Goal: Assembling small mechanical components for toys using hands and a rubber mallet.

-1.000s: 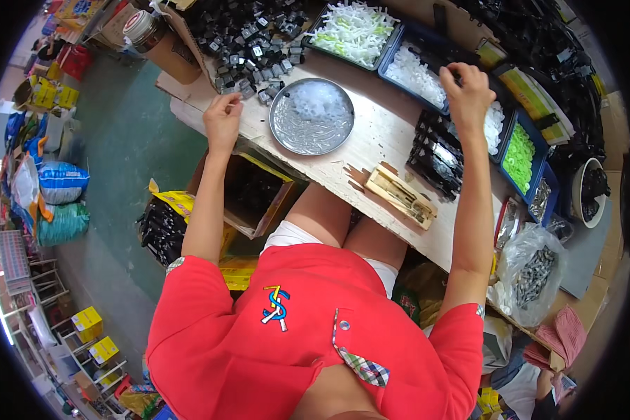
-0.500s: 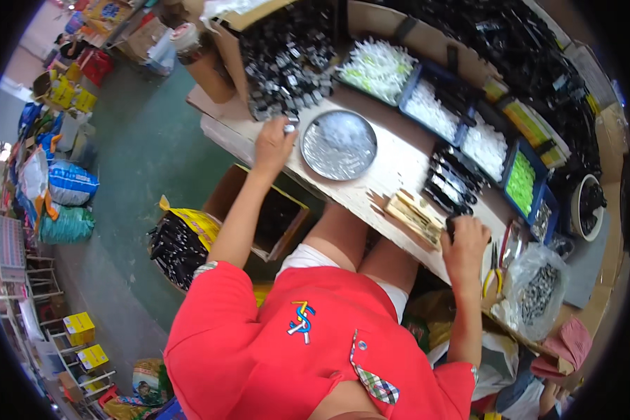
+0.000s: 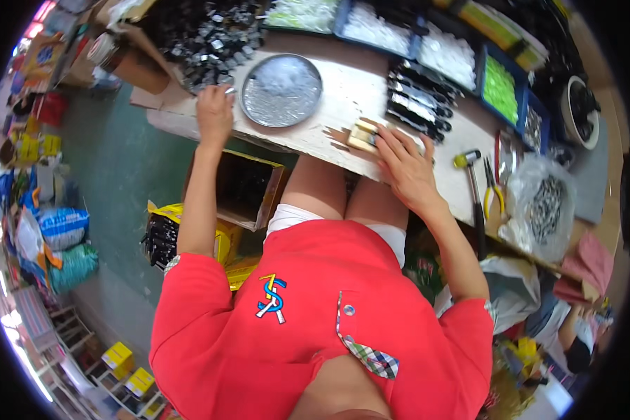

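My left hand [image 3: 214,119] is at the table's left edge, by the open side of a carton of small black and clear shiny pieces [image 3: 206,49]. Its fingertips are pinched on a small shiny piece [image 3: 231,90], too small to make out fully. My right hand [image 3: 409,168] lies with fingers stretched over a pale wooden block [image 3: 362,136] near the front edge. A hammer [image 3: 471,159] with a yellow-and-black head and dark handle rests right of that hand. Between my hands stands a round metal tray [image 3: 281,115] holding clear, shiny material.
Black strip-like parts [image 3: 420,101] lie beyond the block. Blue bins [image 3: 500,87] of white and green pieces line the back. Yellow-handled pliers [image 3: 494,196] and a plastic bag of metal parts [image 3: 542,203] are at right. An open carton [image 3: 248,189] stands below the table.
My right hand has moved left onto the wooden block, and the hammer now shows where it was. My left hand stays near the carton, still pinching a small piece. The view has shifted.
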Demonstrator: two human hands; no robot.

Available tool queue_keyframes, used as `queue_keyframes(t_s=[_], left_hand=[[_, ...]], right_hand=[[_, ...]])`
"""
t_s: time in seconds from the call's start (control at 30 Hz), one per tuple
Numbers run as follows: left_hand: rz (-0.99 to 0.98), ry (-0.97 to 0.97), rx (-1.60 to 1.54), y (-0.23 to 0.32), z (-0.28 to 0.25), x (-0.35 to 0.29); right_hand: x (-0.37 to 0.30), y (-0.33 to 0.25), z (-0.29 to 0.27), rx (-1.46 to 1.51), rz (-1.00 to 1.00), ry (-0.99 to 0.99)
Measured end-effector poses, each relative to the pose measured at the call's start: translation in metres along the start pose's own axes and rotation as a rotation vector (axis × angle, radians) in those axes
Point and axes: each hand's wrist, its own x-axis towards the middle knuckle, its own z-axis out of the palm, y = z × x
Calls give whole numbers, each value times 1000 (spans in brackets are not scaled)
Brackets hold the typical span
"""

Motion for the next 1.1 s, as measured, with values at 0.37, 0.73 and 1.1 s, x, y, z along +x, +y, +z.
queue_keyframes(t_s=[0.37, 0.73, 1.1], left_hand=[[-759, -134, -1067, 26, -47, 28], [-249, -783, -821, 221, -2, 39], [-380, -719, -1135, 200, 26, 12]], right_hand=[[5, 4, 19, 158, -63, 236], [4, 15, 23, 797, 234, 665], [8, 15, 20, 688, 218, 611]])
